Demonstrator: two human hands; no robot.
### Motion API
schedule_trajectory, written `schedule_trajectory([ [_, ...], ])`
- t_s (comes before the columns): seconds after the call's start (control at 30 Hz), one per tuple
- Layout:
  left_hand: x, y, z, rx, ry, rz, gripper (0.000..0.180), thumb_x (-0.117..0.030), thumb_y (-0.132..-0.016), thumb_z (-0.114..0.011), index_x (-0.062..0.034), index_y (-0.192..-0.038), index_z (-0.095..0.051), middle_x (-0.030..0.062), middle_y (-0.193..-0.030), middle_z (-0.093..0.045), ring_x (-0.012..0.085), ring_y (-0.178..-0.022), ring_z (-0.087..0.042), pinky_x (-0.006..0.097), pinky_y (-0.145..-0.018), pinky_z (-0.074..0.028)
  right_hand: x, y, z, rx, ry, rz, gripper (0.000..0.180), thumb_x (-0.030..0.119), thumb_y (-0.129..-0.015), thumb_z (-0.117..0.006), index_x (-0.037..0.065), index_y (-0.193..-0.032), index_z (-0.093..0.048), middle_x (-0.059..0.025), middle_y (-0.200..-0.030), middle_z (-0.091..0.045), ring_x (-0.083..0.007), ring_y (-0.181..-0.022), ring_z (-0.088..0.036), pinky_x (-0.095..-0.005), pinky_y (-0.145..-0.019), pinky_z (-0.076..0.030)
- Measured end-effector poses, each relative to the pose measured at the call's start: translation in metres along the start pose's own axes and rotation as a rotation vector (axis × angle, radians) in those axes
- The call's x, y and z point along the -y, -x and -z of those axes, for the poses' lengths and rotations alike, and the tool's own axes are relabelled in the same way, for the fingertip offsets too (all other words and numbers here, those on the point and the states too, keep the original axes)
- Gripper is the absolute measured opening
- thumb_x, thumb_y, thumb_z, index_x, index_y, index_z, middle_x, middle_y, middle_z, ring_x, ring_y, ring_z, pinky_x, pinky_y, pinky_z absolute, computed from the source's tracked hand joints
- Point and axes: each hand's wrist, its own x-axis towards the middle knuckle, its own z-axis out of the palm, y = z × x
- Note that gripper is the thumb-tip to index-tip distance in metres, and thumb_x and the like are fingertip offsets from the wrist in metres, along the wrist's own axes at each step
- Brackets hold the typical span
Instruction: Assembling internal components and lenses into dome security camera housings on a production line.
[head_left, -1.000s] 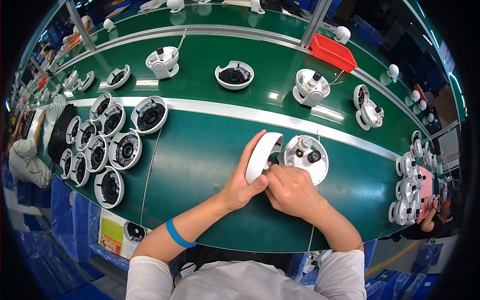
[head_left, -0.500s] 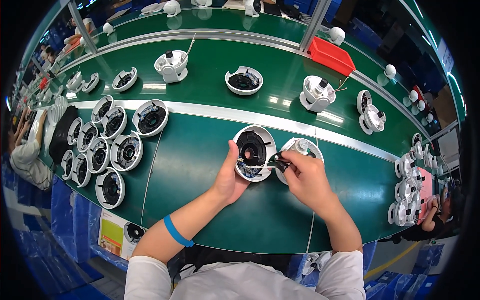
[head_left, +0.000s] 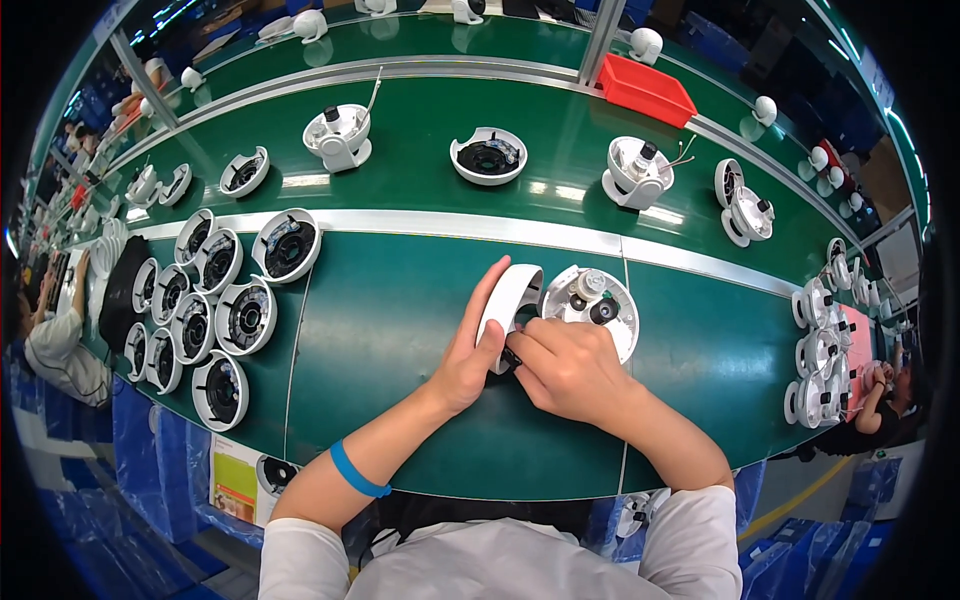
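While the left hand (head_left: 468, 352) grips a white shell (head_left: 510, 300) on edge, thumb and fingers curled around its rim, the right hand (head_left: 568, 365) curls its fingers at the shell's opening, perhaps pinching a small dark part, beside the base (head_left: 600, 305).

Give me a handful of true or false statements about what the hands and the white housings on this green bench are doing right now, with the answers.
1. The left hand holds a white dome housing tilted on its edge. True.
2. The right hand lies flat on the bench, away from any part. False: it is at the housing's open side, beside a round white base.
3. A red bin sits at the bench's far side. True.
4. The housings stacked at the left are black shells. False: they are white with dark insides.
5. The left forearm wears a blue wristband. True.
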Motion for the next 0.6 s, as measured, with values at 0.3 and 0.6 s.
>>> schedule_trajectory([
  [0.3, -0.009, 0.008, 0.02, 0.015, -0.138, -0.002, 0.081, -0.057, -0.109, -0.04, -0.0028, -0.165, -0.019, 0.0206, -0.162, -0.035, 0.0309, -0.149, -0.035, 0.041, -0.123, -0.025, 0.006, -0.012, -0.016, 0.119, 0.09, 0.118, 0.012, 0.007, -0.071, -0.07, 0.007, -0.079, -0.061, -0.0046, -0.071, -0.054, -0.0212, -0.061, -0.061, -0.0365, -0.053, -0.049],
  [0.6, -0.013, 0.014, 0.026, 0.004, -0.051, -0.018, 0.084, -0.056, -0.106, -0.053, -0.0056, -0.165, -0.021, 0.0141, -0.156, -0.043, 0.0245, -0.14, -0.044, 0.037, -0.118, -0.034, 0.048, -0.025, 0.019, 0.0, 0.261, -0.253, 0.019, 0.01, -0.075, -0.076, 0.007, -0.092, -0.069, -0.0056, -0.089, -0.064, -0.0247, -0.071, -0.067, -0.0389, -0.062, -0.053],
])
